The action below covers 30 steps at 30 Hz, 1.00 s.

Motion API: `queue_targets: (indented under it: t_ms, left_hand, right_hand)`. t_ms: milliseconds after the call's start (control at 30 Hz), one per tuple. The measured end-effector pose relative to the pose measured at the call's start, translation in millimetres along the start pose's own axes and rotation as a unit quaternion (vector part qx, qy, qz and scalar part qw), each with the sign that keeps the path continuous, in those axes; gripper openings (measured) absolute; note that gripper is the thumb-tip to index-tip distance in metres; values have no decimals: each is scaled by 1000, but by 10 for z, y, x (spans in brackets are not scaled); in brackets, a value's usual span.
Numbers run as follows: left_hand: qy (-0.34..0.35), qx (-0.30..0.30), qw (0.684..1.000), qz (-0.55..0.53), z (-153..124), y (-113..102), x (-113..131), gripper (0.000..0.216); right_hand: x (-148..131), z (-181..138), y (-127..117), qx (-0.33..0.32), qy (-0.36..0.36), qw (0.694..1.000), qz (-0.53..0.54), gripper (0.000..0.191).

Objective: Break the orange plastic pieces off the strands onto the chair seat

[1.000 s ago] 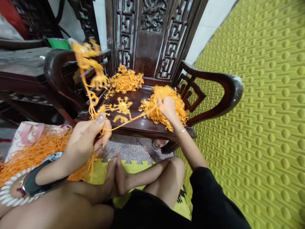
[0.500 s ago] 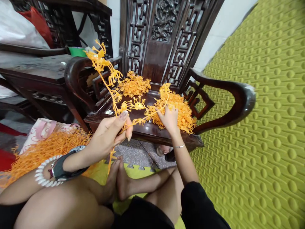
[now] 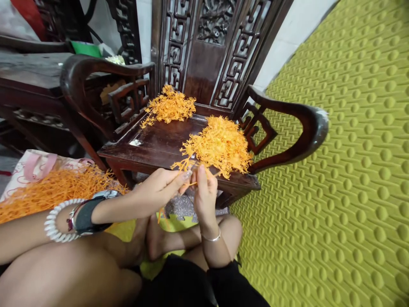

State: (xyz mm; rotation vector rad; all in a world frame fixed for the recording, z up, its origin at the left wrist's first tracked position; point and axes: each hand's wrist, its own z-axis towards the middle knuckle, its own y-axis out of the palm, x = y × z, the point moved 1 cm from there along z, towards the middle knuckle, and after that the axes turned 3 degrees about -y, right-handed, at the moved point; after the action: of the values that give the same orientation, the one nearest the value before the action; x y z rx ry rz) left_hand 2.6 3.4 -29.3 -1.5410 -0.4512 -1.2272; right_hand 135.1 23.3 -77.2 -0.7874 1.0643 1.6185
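Observation:
My left hand (image 3: pixel 166 185) is closed in a pinch on an orange plastic sprue (image 3: pixel 182 164) with small branching pieces on it. My right hand (image 3: pixel 206 192) is closed right beside it, its fingers gripping the same sprue; their tips partly hide what they hold. Both hands are above the front edge of a dark wooden chair seat (image 3: pixel 156 147). Just beyond them lies a large pile of small orange plastic pieces (image 3: pixel 223 143). A smaller pile of orange pieces (image 3: pixel 172 104) sits at the back left of the seat.
Thin orange runners (image 3: pixel 60 187) are heaped at the left by a pink and white bag (image 3: pixel 35 166). Curved armrests (image 3: pixel 306 132) flank the seat. A yellow-green bumpy mat (image 3: pixel 345 192) stands along the right. A green container (image 3: pixel 85 49) is at the back left.
My right hand has come from the large pile to my left hand. The sprue, earlier raised and spread out, is now lower and mostly hidden by my hands. The view has shifted slightly.

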Motion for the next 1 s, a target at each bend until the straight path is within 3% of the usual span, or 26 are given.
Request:
queue_targets:
  t_ms: [133,233,300,467,767,867,1000]
  left_hand:
    - [90,-41,987,131,-63,-27,-16,45]
    - [168,-44,971,166,-96,-47,-27,42]
    - [160,-43,975,149,-113,-41,-67,43]
    - [65,-38,982,173,-209,27,-193,45]
    - [101,-52,988,107,-262,29,-39,53]
    - [82,-59,991,85,-267,-3,-12,54]
    - [86,-2,992,95,-287,-38,-10,54]
  right_hand:
    - [-98,-125,-47,73,20,993,85,49]
    - [-184,-153,-73,142,14,983,113,52]
    - [-209,-201,-86,184,10,977,111,53]
    - [-200,-430,-206,240,14,968,77,55]
    - [-330,-494,-327,215,-50,973,70,60]
    - [-364,-509,-356,211,-31,975,59,58]
    - [-422,-515,-438,191,34,980,45,55]
